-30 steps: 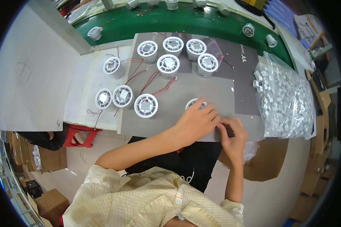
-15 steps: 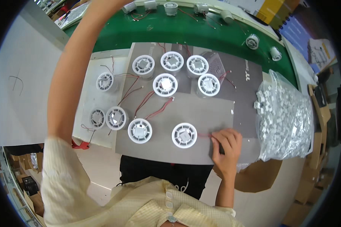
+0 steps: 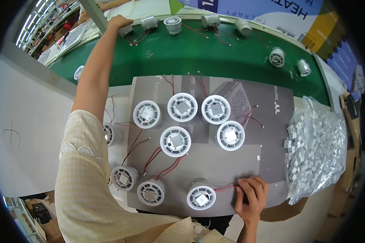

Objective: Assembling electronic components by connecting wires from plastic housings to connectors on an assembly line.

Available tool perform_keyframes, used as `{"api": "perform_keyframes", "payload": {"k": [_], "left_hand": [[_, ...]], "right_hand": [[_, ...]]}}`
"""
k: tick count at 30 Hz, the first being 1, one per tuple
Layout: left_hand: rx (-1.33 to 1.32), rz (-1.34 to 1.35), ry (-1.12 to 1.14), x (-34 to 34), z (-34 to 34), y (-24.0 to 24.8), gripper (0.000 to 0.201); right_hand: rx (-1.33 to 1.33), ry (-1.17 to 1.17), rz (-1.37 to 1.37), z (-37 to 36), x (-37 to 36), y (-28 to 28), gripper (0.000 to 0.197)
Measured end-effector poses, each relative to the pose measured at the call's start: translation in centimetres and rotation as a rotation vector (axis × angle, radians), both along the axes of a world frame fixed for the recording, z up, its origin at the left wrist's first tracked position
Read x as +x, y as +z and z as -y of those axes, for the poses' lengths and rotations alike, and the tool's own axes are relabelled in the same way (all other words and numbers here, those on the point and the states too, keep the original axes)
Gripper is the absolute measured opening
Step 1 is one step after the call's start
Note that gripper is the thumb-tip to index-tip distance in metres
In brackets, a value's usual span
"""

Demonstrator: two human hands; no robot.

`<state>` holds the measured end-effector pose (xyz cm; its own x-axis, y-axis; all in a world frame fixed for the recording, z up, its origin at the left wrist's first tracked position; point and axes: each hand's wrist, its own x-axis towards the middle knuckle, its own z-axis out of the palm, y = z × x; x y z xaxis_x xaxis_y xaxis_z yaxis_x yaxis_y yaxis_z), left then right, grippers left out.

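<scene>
My right hand [image 3: 252, 197] is at the front right of a grey printed board [image 3: 215, 162]. Its thumb and fingers are pinched on the end of thin red wires [image 3: 226, 188], which run left to a white round lamp housing [image 3: 201, 197] with a square plate in its ribbed face. My left arm stretches to the far left, where my left hand [image 3: 119, 23] has its fingers curled over a white cylindrical housing [image 3: 127, 30] on a green belt [image 3: 166, 56]. Its thumb is hidden. Several similar housings [image 3: 175, 141] stand face up on the board, their red and black wires trailing.
To the right lies a clear plastic bag [image 3: 316, 150] full of small white connectors. More housings [image 3: 243, 27] stand or lie along the belt's far side. Behind it are printed boxes [image 3: 332, 28]. A grey post [image 3: 94, 16] rises near my left hand.
My view has tilted up, so the board and belt sit lower in the picture. My left hand, out of sight before, now shows at the far housing. The right hand still pinches the wires.
</scene>
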<state>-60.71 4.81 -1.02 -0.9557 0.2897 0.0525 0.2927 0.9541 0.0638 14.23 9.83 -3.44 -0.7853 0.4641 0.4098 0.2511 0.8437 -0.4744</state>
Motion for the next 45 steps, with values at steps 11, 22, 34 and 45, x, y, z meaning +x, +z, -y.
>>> {"api": "perform_keyframes", "payload": {"k": [11, 22, 34, 45], "left_hand": [[0.193, -0.127, -0.442, 13.7, 9.4, 11.8, 0.027], [0.908, 0.208, 0.087, 37.7, 32.9, -1.0, 0.041], [0.275, -0.618, -0.508, 34.0, 17.0, 8.9, 0.034], [-0.603, -0.52, -0.681, 3.1, -2.8, -1.5, 0.043]], "right_hand": [[0.007, 0.055, -0.009, 0.6, -0.7, 0.2, 0.022], [0.04, 0.074, -0.1, 0.8, -0.5, -0.2, 0.021], [0.047, 0.036, -0.06, 0.5, -0.5, 0.0, 0.023], [0.013, 0.02, -0.043, -0.3, 0.4, 0.1, 0.024]]}}
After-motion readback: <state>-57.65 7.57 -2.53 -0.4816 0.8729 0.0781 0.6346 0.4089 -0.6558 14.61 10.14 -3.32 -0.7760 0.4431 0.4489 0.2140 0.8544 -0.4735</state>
